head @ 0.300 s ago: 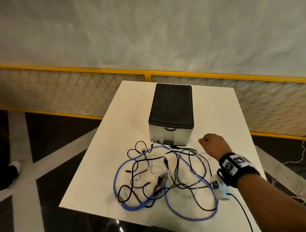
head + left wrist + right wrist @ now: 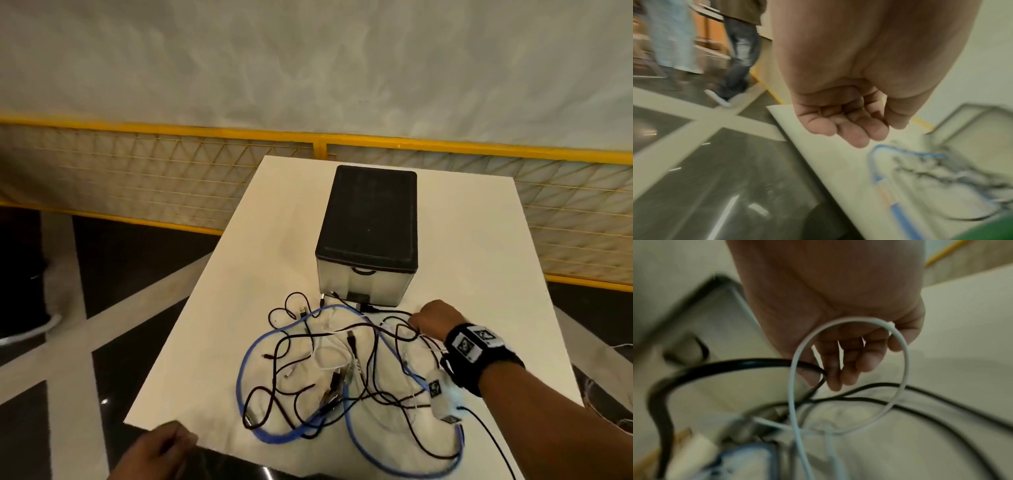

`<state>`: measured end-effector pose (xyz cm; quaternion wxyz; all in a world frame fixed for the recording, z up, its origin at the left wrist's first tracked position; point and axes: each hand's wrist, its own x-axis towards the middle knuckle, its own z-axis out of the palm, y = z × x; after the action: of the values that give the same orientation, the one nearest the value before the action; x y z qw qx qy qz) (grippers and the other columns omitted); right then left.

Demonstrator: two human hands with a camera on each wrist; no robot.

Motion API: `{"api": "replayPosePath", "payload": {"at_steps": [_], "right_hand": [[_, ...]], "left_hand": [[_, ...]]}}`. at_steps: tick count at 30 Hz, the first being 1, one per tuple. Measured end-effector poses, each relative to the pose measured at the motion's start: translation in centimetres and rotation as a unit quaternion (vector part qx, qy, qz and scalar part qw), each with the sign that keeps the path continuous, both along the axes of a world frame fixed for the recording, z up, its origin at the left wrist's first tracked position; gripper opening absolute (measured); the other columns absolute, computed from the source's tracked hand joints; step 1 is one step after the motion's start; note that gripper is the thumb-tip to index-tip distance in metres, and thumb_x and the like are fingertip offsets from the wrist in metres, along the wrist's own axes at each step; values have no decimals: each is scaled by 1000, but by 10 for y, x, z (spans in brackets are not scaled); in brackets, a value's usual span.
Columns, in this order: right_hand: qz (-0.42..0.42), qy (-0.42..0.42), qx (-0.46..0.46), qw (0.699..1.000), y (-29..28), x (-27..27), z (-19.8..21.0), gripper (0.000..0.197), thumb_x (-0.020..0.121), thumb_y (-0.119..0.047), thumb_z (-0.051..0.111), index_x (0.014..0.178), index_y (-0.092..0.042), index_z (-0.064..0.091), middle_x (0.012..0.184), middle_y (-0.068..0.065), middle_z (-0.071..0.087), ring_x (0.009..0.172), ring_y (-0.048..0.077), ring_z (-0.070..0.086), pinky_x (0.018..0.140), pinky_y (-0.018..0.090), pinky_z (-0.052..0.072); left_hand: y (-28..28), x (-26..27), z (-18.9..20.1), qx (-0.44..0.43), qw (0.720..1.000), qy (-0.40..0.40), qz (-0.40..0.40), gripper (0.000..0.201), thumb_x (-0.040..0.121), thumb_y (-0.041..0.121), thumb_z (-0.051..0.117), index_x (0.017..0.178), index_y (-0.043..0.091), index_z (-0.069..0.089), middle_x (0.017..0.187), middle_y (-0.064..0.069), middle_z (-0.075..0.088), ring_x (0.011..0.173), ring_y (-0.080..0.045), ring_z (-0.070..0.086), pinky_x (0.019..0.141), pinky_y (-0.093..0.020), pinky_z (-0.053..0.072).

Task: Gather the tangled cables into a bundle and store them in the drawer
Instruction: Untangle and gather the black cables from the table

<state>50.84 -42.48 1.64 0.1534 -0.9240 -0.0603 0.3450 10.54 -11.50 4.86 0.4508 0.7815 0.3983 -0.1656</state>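
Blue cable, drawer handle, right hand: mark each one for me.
blue cable (image 2: pixel 244 368): head view, left bend of its loop on the table.
drawer handle (image 2: pixel 363 270): head view, dark curved pull on the drawer front.
right hand (image 2: pixel 434 322): head view, back of the hand at the cables.

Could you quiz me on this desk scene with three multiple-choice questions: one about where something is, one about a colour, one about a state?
1. Where does the drawer box stand?
A. beyond the cables, on the table
B. on the floor
C. under the table

2. What colour is the thickest cable?
A. red
B. blue
C. green

3. The drawer is:
A. pulled out
B. removed
C. closed

Answers: 1 A, it sits on the table behind the tangle of cables. 2 B, the thick loop is blue. 3 C, its front sits flush under the black top.
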Motion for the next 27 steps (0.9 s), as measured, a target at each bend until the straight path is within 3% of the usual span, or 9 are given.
{"api": "replayPosePath", "payload": {"at_steps": [2,3,7,11,13,16,20,24,27], "right_hand": [[-48,-22,60,997,-4,-4,8,29,86,-32,62,72,-7,63,87,15,62,89,32,61,68,28,37],[-81,-32,110,990,-7,-10,16,30,86,-31,63,66,-8,61,78,13,60,81,31,59,66,29,36],[-168,-62,287,941,-19,-50,62,28,82,-22,71,62,-9,57,62,2,54,61,19,48,63,31,38],[-158,-164,385,894,-15,-90,108,11,81,-19,75,74,-14,68,85,-4,69,80,10,64,77,28,48],[-132,-176,427,877,-9,-110,130,11,81,-14,75,72,-15,68,80,1,71,75,12,64,74,28,49],[-21,-214,434,875,2,-139,153,18,80,-13,76,68,-20,66,73,2,65,65,12,59,63,26,46],[116,-285,403,862,10,-173,159,18,76,-15,78,69,-20,62,73,-7,62,69,11,59,64,25,47],[162,-301,380,859,15,-198,150,24,75,-18,76,75,-31,56,85,-16,66,90,8,64,74,28,50],[139,-313,352,871,17,-211,132,13,76,-26,75,78,-30,63,83,-18,58,84,3,56,73,23,44]], "left_hand": [[-17,37,21,22,998,-52,10,17,85,28,70,69,24,67,59,-7,68,57,-16,62,69,-28,49],[-25,57,36,22,997,-72,-17,18,82,35,68,71,21,66,59,-9,66,55,-12,59,66,-31,48],[-43,135,67,-43,977,-176,-114,22,93,24,63,72,20,65,65,-2,64,61,-6,58,65,-24,49],[-78,195,90,-98,950,-196,-223,26,97,32,56,89,12,70,76,2,70,69,-2,63,66,-15,49],[-95,210,102,-141,943,-176,-243,38,97,42,52,103,9,70,90,-1,74,74,0,64,64,-14,46],[-112,219,121,-171,931,-184,-265,55,88,63,40,108,22,70,102,6,72,91,-5,62,72,-26,45],[-125,212,132,-239,920,-213,-226,61,87,68,34,120,27,65,115,5,70,109,-14,63,87,-38,50],[-129,195,127,-343,890,-263,-143,34,100,43,42,109,26,70,112,-1,72,102,-17,66,100,-51,47],[-124,181,127,-381,867,-302,-111,32,102,29,43,100,20,73,106,-6,73,101,-21,67,93,-46,48]]}}
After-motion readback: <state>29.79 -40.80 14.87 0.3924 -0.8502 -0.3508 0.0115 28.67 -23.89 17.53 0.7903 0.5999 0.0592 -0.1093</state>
